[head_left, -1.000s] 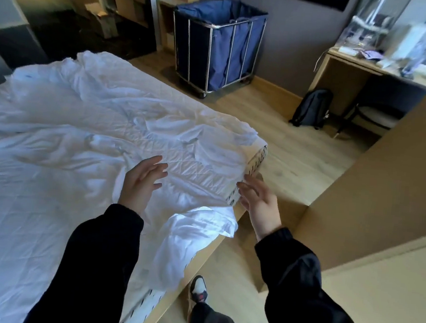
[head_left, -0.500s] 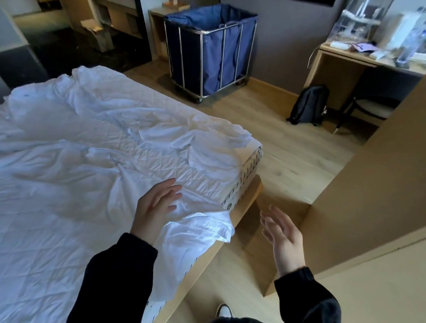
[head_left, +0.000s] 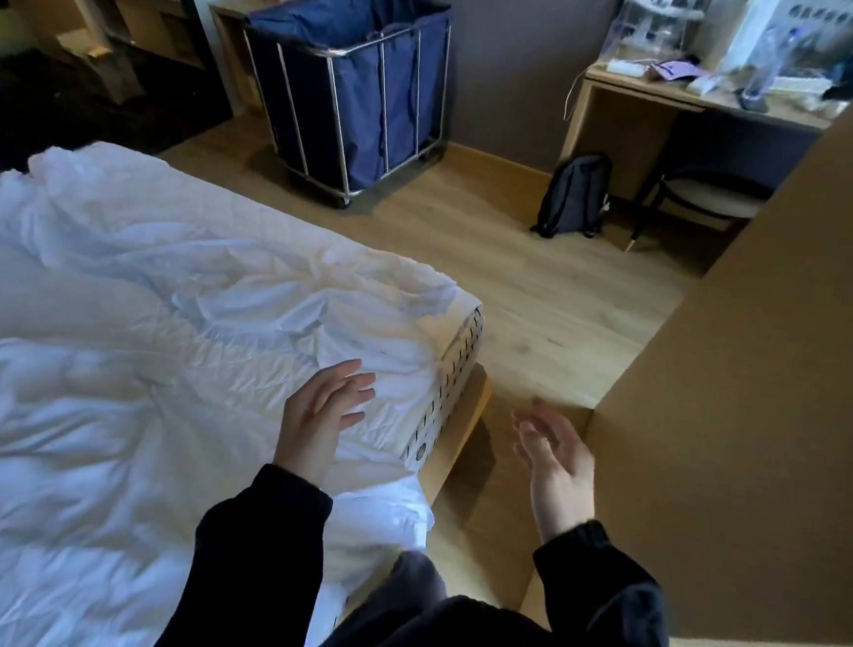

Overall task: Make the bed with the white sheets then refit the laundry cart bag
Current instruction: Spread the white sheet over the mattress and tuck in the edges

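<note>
A rumpled white sheet (head_left: 167, 311) lies across the bed, bunched near the mattress corner (head_left: 455, 356), whose patterned side shows. My left hand (head_left: 321, 417) hovers with fingers spread over the sheet near that corner and holds nothing. Beyond the bed edge, my right hand (head_left: 555, 450) is in the air above the floor, fingers relaxed and empty. Across the room stands the laundry cart (head_left: 350, 105), a steel frame with a dark blue bag (head_left: 337, 21) hanging in it.
A tall wooden partition (head_left: 747, 403) stands close on the right. A black backpack (head_left: 574, 197) leans by a desk (head_left: 641, 84) with a chair (head_left: 703, 198) under it. Wood floor (head_left: 521, 280) runs between bed and cart.
The view has shifted toward the bed's foot corner. My right hand has left the mattress edge and now hangs in the air to its right. My left hand moved closer to the corner.
</note>
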A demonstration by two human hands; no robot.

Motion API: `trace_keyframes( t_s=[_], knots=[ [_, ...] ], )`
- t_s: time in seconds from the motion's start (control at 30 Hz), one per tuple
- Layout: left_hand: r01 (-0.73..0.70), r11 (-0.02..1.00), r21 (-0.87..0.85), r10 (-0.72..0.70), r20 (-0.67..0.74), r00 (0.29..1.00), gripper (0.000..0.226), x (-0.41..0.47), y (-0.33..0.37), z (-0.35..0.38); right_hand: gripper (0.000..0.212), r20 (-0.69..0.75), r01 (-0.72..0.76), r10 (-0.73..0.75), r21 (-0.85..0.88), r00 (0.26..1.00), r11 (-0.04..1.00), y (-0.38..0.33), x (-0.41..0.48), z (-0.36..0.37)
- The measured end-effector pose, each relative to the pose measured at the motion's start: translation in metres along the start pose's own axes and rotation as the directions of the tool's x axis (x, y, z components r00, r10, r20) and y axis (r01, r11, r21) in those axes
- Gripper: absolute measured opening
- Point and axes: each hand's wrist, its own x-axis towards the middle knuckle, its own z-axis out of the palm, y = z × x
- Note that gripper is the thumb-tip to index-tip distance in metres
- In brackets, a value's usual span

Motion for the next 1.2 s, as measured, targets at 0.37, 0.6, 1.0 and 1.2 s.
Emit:
trace_keyframes(
  t_s=[0.37, 0.6, 1.0, 1.2],
  knots=[
    [0.053, 0.999, 0.010, -0.054, 0.165, 0.985, 0.052, 0.182, 0.019, 0.064, 0.034, -0.214, -0.129, 0.150, 0.113, 0.965, 0.985, -0.041, 0.146, 0.010],
    [0.052, 0.997, 0.054, -0.062, 0.212, 0.975, 0.036, 0.264, 0.015, 0.120, 0.027, -0.254, -0.110, 0.131, 0.095, 0.958, 0.989, -0.051, 0.232, 0.005],
    [0.060, 0.998, 0.032, -0.062, 0.056, 0.997, 0.027, 0.448, 0.019, 0.285, 0.030, -0.139, -0.106, 0.120, 0.101, 0.983, 0.989, -0.091, 0.510, -0.048],
    [0.069, 0.997, 0.026, -0.068, -0.046, 0.997, 0.017, 0.540, 0.042, 0.368, 0.034, -0.073, -0.054, 0.056, 0.025, 0.996, 0.998, -0.131, 0.643, -0.066]
  ],
)
